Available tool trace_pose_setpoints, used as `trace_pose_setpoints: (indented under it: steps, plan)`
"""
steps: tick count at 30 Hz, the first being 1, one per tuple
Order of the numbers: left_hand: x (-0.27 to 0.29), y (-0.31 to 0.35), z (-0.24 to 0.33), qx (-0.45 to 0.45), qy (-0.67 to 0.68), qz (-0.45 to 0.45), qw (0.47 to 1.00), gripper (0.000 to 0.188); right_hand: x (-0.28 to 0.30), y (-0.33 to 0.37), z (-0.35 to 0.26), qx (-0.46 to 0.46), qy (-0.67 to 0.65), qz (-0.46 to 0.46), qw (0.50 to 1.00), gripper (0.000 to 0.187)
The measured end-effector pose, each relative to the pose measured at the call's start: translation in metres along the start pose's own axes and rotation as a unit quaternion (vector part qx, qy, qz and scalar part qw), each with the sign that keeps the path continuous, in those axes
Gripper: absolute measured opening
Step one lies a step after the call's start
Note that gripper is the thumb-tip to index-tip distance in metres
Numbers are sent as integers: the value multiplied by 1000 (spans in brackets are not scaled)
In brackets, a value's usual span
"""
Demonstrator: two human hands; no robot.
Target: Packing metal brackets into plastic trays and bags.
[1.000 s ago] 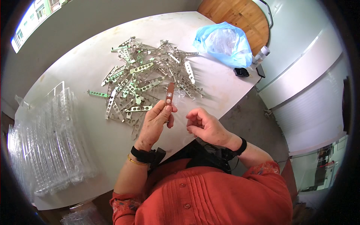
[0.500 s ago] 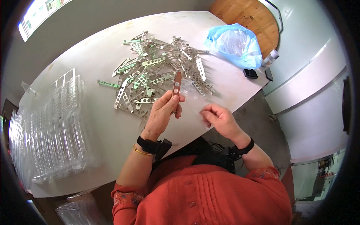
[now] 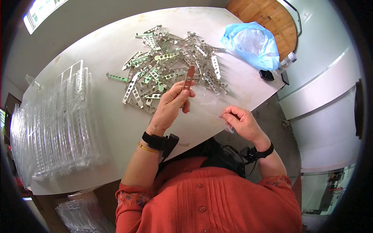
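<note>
My left hand (image 3: 173, 101) grips a metal slot bracket (image 3: 189, 77) with a row of holes, standing upright between thumb and fingers; its face looks reddish brown. My right hand (image 3: 241, 123), off the table's front edge, pinches a small scrap of clear plastic film (image 3: 229, 127) that hangs below the fingertips. Beyond both hands spreads a loose pile of perforated metal brackets (image 3: 167, 56), some with a green tint. A crumpled clear film (image 3: 208, 97) lies between the pile and my right hand.
Clear plastic trays (image 3: 62, 132) stand stacked at the left of the white table (image 3: 116, 151). At the back right are a blue plastic bag (image 3: 252, 44), a small black object (image 3: 266, 75) and a bottle (image 3: 288, 60). More clear plastic (image 3: 81, 215) lies below the table's left side.
My right hand has moved slightly right, and the film scrap in its fingers now shows. The left hand still holds the bracket, now tilted a little more. The whole view has shifted slightly.
</note>
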State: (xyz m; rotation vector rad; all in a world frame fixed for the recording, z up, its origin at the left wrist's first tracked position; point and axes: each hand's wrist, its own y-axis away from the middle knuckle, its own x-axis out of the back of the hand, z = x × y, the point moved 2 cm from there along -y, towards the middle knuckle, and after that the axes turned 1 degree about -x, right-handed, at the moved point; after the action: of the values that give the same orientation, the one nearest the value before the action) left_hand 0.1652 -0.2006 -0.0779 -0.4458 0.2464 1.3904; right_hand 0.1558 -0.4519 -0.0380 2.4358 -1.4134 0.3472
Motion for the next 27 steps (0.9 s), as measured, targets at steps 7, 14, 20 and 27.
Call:
trace_pose_setpoints:
  steps: [7, 14, 20, 27]
  plan:
    - [1, 0, -2, 3, -121, 3, 993, 22, 5, -8, -6, 1, 59, 23, 998, 13]
    - [4, 0, -9, 38, -64, 17, 997, 25, 28, -20, 11, 32, -91, 137, 986, 18]
    - [-2, 1, -6, 70, -45, -8, 997, 25, 31, -23, 11, 35, -84, 132, 987, 18]
    - [-6, 2, -2, 120, -66, -46, 989, 25, 37, -20, 13, 51, -24, 136, 989, 19]
